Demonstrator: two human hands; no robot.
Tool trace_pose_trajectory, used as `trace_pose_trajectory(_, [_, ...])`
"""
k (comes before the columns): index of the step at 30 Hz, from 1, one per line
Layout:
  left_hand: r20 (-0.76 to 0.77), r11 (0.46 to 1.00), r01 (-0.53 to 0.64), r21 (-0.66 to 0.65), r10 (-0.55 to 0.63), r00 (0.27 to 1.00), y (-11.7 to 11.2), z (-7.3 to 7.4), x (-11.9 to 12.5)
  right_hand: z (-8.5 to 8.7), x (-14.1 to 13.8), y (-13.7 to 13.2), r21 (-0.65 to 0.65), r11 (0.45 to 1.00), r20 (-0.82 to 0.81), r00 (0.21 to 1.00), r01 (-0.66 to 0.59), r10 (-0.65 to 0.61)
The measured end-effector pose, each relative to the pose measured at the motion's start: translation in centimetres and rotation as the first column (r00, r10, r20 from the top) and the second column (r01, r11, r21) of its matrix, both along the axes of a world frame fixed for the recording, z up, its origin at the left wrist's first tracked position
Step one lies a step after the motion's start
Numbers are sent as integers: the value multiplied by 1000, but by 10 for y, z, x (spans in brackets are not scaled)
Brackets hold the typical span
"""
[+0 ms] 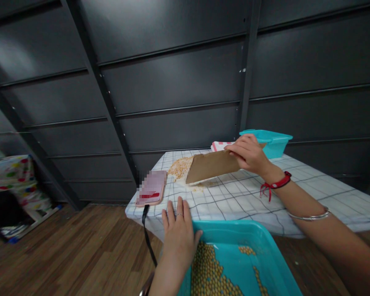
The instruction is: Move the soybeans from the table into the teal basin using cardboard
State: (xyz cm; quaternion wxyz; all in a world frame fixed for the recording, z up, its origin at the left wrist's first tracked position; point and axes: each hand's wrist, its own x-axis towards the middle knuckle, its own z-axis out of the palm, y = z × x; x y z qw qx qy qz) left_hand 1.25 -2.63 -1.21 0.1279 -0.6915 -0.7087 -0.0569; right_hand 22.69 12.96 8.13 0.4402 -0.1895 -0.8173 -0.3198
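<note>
My right hand [249, 154] is closed around one end of a flat brown piece of cardboard [214, 166], which tilts over the table. By the cardboard's far left edge lies a spread of yellow grains [179, 166] with pale powder around it. My left hand [179, 224] has its fingers stretched out, lying at the left rim of a turquoise tray [234, 225], thumb touching the rim. Inside the tray are many round greenish-yellow beans [208, 271], mostly on the left side, with smaller groups at the right.
A pink-cased phone [152, 187] with a black strap [145, 230] rests at the table's left edge. A turquoise bin [276, 144] and a red-and-white cloth [222, 146] stand at the back of the checked tablecloth [314, 185]. Behind rises a dark panelled wall [179, 82].
</note>
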Motion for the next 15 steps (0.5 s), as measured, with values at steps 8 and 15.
trace_pose_trajectory(8, [7, 1000, -22, -20, 22, 1000, 1, -1, 0, -2, -2, 0, 34, 999, 80, 996, -36, 33])
trace_pose_trajectory(15, [-1, 1000, -11, -20, 11, 1000, 1, 1, 1, -1, 0, 0, 25, 1000, 36, 999, 15, -16])
